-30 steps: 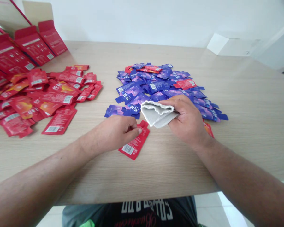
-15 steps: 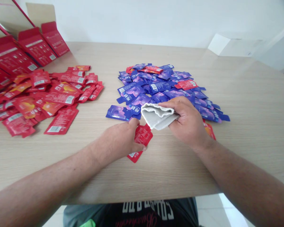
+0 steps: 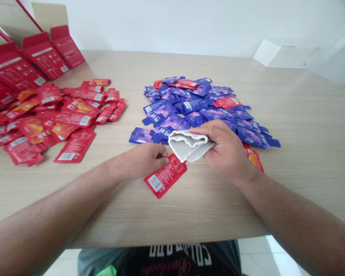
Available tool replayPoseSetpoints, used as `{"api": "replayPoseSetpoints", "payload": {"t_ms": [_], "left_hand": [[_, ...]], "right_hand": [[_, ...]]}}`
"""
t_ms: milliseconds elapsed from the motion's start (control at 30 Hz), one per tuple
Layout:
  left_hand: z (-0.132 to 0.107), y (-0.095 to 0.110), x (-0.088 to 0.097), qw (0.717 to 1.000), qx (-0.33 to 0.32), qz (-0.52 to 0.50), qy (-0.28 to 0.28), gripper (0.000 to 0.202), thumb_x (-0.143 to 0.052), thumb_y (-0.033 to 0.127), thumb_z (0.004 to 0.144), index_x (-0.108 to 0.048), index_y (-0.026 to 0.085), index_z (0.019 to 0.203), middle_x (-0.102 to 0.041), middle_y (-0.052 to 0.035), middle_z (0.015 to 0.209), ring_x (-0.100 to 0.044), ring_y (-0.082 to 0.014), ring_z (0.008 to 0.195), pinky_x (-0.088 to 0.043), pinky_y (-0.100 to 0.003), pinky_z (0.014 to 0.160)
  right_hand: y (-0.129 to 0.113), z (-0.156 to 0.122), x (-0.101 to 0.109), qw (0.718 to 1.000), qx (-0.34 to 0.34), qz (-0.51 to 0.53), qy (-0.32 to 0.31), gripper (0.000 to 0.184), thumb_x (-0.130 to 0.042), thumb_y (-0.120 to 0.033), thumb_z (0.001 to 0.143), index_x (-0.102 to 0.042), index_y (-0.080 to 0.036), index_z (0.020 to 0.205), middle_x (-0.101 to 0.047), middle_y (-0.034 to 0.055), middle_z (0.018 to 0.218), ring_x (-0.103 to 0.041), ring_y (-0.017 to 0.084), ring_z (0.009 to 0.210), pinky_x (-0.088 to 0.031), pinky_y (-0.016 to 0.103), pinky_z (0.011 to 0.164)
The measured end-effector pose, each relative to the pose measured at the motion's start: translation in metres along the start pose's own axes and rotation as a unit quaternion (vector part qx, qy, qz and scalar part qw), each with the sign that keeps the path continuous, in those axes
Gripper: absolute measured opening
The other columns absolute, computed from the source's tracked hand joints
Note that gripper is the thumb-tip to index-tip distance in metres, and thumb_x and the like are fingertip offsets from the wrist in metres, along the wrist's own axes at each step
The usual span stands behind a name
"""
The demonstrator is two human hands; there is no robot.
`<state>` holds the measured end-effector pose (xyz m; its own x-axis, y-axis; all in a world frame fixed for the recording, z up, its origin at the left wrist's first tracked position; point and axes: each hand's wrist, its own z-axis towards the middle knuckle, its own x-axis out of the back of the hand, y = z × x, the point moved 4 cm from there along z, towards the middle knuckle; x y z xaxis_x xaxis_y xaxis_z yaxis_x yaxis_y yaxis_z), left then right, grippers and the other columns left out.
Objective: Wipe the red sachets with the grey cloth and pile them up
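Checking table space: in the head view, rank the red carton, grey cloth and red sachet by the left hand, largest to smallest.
Red carton largest; grey cloth and red sachet look alike, so unranked.

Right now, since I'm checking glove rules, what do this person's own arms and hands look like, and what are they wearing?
The left hand and right hand are bare: no gloves, and no ring or watch shows. The left forearm and right forearm are bare too, with no sleeve in view. Below the table edge, a dark garment with white lettering shows.

A wood-grain table (image 3: 304, 153) carries blue sachets (image 3: 189, 103), red sachets (image 3: 66, 115) and what seem red cartons (image 3: 43, 63).
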<state>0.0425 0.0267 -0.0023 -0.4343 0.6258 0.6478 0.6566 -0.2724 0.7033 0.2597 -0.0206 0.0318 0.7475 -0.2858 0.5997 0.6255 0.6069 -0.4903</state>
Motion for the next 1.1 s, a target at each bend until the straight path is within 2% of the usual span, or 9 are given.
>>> {"api": "replayPoseSetpoints", "payload": {"t_ms": [133, 267, 367, 500, 633, 700, 833, 1000, 1100], "left_hand": [[0.001, 0.002, 0.000, 1.000, -0.004, -0.005, -0.012, 0.012, -0.063, 0.032, 0.083, -0.068, 0.021, 0.080, -0.069, 0.0004, 0.072, -0.063, -0.0161, 0.071, -0.046, -0.025, 0.064], [0.002, -0.002, 0.001, 0.998, 0.048, -0.031, -0.013, 0.015, -0.059, 0.034, 0.086, -0.065, 0.020, 0.081, -0.066, 0.0013, 0.065, -0.060, -0.0141, 0.058, -0.046, -0.024, 0.054], [0.003, -0.006, -0.004, 0.995, 0.072, -0.063, -0.031, 0.014, -0.060, 0.032, 0.085, -0.065, 0.020, 0.083, -0.065, 0.0021, 0.064, -0.059, -0.0129, 0.052, -0.045, -0.022, 0.047], [0.006, -0.009, -0.007, 0.996, 0.063, -0.054, -0.024, 0.021, -0.057, 0.038, 0.090, -0.066, 0.020, 0.082, -0.066, 0.0019, 0.064, -0.061, -0.0119, 0.051, -0.045, -0.021, 0.045], [0.007, -0.010, -0.008, 0.997, 0.050, -0.053, -0.030, 0.021, -0.055, 0.037, 0.091, -0.067, 0.020, 0.084, -0.068, 0.0020, 0.066, -0.063, -0.0118, 0.051, -0.048, -0.021, 0.047], [0.008, -0.009, -0.008, 0.996, 0.049, -0.064, -0.037, 0.020, -0.056, 0.037, 0.091, -0.066, 0.020, 0.083, -0.067, 0.0025, 0.064, -0.063, -0.0116, 0.051, -0.048, -0.020, 0.047], [0.009, -0.010, -0.009, 0.993, 0.067, -0.084, -0.045, 0.019, -0.058, 0.036, 0.090, -0.065, 0.020, 0.083, -0.066, 0.0034, 0.062, -0.062, -0.0113, 0.050, -0.047, -0.020, 0.046], [0.009, -0.011, -0.010, 0.993, 0.059, -0.084, -0.050, 0.019, -0.056, 0.035, 0.091, -0.066, 0.020, 0.085, -0.066, 0.0034, 0.063, -0.062, -0.0108, 0.050, -0.048, -0.020, 0.047], [0.009, -0.011, -0.010, 0.994, 0.053, -0.084, -0.046, 0.020, -0.056, 0.036, 0.092, -0.065, 0.020, 0.083, -0.066, 0.0030, 0.062, -0.061, -0.0109, 0.049, -0.048, -0.020, 0.045]], "right_hand": [[0.000, 0.000, -0.002, 0.999, 0.002, 0.012, -0.031, 0.042, -0.063, -0.002, 0.085, -0.071, -0.025, 0.119, -0.070, 0.0058, 0.108, -0.067, 0.023, 0.103, -0.055, 0.040, 0.092], [0.002, -0.002, -0.010, 0.997, 0.012, 0.025, -0.066, 0.041, -0.062, -0.002, 0.085, -0.071, -0.024, 0.119, -0.067, 0.0072, 0.109, -0.066, 0.023, 0.102, -0.055, 0.040, 0.091], [0.000, -0.009, -0.025, 0.992, 0.030, 0.024, -0.119, 0.035, -0.063, -0.006, 0.088, -0.070, -0.021, 0.119, -0.067, 0.0091, 0.109, -0.064, 0.024, 0.103, -0.054, 0.042, 0.092], [-0.017, -0.022, -0.048, 0.976, 0.066, 0.038, -0.205, 0.030, -0.064, -0.008, 0.091, -0.072, -0.018, 0.118, -0.069, 0.0102, 0.111, -0.061, 0.026, 0.108, -0.052, 0.044, 0.097], [-0.035, -0.030, -0.054, 0.944, 0.147, 0.077, -0.284, 0.022, -0.062, -0.016, 0.098, -0.074, -0.019, 0.116, -0.070, 0.0079, 0.109, -0.059, 0.024, 0.107, -0.051, 0.041, 0.100], [-0.030, -0.028, -0.051, 0.947, 0.137, 0.064, -0.283, 0.022, -0.062, -0.016, 0.098, -0.074, -0.019, 0.116, -0.070, 0.0083, 0.109, -0.059, 0.024, 0.106, -0.051, 0.041, 0.098], [-0.015, -0.022, -0.047, 0.971, 0.069, 0.027, -0.228, 0.028, -0.066, -0.008, 0.092, -0.074, -0.019, 0.117, -0.070, 0.0093, 0.112, -0.060, 0.026, 0.108, -0.050, 0.045, 0.098], [-0.038, -0.031, -0.054, 0.947, 0.149, 0.067, -0.278, 0.022, -0.059, -0.018, 0.101, -0.073, -0.020, 0.118, -0.070, 0.0075, 0.112, -0.058, 0.023, 0.110, -0.049, 0.041, 0.101], [-0.037, -0.030, -0.054, 0.953, 0.127, 0.053, -0.271, 0.024, -0.060, -0.016, 0.099, -0.073, -0.019, 0.119, -0.070, 0.0088, 0.113, -0.057, 0.024, 0.111, -0.050, 0.043, 0.101]]}}
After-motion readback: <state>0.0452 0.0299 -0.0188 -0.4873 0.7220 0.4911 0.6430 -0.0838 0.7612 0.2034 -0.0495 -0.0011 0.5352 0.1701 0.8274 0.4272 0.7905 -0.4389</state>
